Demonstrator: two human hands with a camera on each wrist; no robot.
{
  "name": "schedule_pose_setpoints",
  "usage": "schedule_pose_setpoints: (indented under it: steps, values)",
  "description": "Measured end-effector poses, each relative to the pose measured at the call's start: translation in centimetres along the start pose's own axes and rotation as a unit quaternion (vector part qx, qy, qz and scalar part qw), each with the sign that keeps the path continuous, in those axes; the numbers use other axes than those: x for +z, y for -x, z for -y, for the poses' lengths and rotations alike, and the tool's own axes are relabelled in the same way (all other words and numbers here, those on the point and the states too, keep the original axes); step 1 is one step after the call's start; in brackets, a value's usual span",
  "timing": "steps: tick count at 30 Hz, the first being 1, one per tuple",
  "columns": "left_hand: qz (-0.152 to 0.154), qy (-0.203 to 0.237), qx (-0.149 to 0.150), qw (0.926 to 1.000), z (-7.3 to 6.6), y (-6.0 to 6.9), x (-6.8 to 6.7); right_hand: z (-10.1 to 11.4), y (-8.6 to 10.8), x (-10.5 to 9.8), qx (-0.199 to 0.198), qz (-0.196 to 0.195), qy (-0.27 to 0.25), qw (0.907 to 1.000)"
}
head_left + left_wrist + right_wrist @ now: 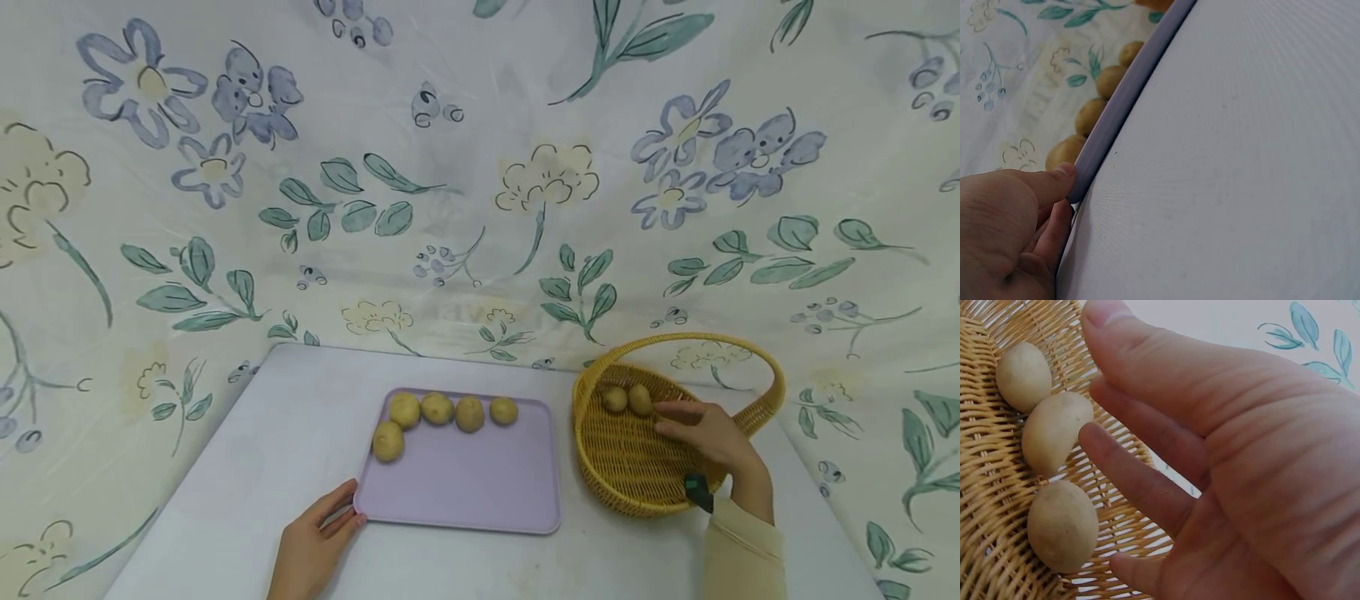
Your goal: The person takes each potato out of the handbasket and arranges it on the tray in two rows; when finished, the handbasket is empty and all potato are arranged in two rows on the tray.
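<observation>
My left hand (315,537) holds the near left corner of a lilac tray (480,500), thumb and fingers at its rim (1113,115). Several potatoes (469,413) lie on the tray along its far edge and far left corner. My right hand (708,433) reaches into a wicker basket (633,467) at the right, fingers spread and holding nothing. Three potatoes lie in the basket in the right wrist view; the middle potato (1057,432) is closest to the fingertips. From the head, two of them show, and the hand hides the third.
The basket's tall arched handle (697,337) rises over its far side and down on the right. A white table (300,417) bears everything. Floral cloth (465,208) hangs behind the table and at its sides. A dark band (699,492) circles my right wrist.
</observation>
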State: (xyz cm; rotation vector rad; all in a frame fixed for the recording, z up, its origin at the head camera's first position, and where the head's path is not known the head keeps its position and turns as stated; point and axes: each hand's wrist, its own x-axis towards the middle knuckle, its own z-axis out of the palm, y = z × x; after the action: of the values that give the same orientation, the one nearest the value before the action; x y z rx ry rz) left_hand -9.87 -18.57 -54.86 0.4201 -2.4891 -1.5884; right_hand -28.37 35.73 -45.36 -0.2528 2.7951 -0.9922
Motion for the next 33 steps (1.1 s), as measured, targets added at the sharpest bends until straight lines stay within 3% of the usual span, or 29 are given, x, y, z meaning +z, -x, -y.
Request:
schedule_pose_setpoints:
  steps: [3, 10, 15, 23, 28, 33]
  values:
    - [-0.001, -0.003, 0.003, 1.0, 0.1, -0.1, 0.1, 0.2, -0.1, 0.0, 0.004, 0.003, 0.011, 0.9999]
    - [-0.001, -0.007, -0.004, 1.0, 0.0, -0.2, 0.0, 0.9, -0.2, -0.2, 0.027, -0.035, 0.013, 0.999]
    - [-0.005, -0.011, 0.001, 0.9999, -0.2, -0.2, 0.0, 1.0, -0.3, -0.1, 0.03, -0.006, -0.013, 0.9994]
    - [0.002, -0.008, -0.001, 1.0, -0.3, -0.1, -0.1, 0.7, -0.2, 0.1, -0.045, 0.04, -0.003, 0.9982]
    - [0.003, -0.008, -0.006, 0.9999, -0.4, -0.2, -0.1, 0.9, -0.6, 0.4, -0.069, 0.044, 0.028, 0.9963]
    - [0.003, -0.002, -0.012, 0.9999, -0.4, -0.2, -0.2, 0.9, -0.9, 0.8, -0.083, 0.065, 0.004, 0.9944]
